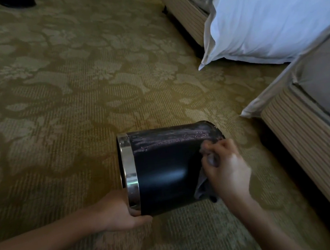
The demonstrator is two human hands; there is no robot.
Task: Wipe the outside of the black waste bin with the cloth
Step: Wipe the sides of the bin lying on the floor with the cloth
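Note:
The black waste bin [162, 168] lies on its side above the carpet, its chrome rim [130, 173] facing left and its base to the right. A dusty pale streak runs along its upper side. My left hand [121, 213] grips the rim at the bin's lower left edge. My right hand [225, 163] holds a bunched grey cloth [203, 185] against the bin's wall near the base. Part of the cloth hangs below my fingers.
Patterned olive carpet [59, 97] spreads to the left and ahead. A bed base [317, 145] with striped valance stands close on the right. A white pillow [268, 19] leans between it and a second bed base [183, 8] farther back.

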